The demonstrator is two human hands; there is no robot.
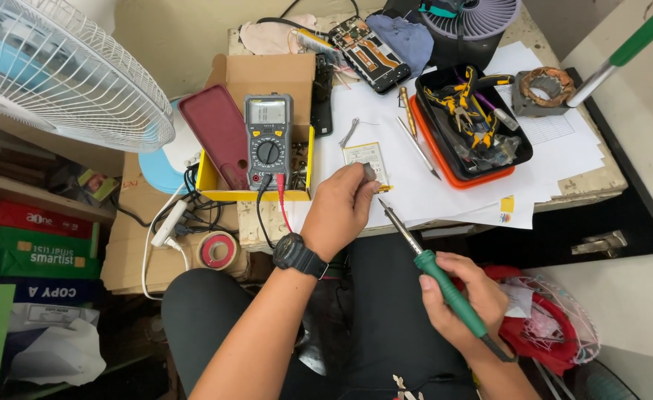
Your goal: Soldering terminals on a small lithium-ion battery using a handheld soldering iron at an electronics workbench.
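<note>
The right hand (460, 300) at five o'clock wraps its fingers around the green-handled soldering iron (434, 270): light, stiff, hot-tipped, best held by the handle. The left hand (339, 209) pinches a small grey part (370, 172) above the paper-covered surface (415, 192), beside the flat battery (366, 157).

Green-handled soldering iron (430, 267), tip up-left, near small grey piece (370, 172) above flat battery (365, 157).

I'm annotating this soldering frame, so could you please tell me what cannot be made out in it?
All in the head view:
- Small dark piece: pinched in the left hand, fingers cover most of it.
- Multimeter screen: too small to read.
- Soldering iron cord: hidden behind the right hand.
- Contents of the black tray: tangled, hard to separate.
- White fan: cut off by the left and top edges.
</note>
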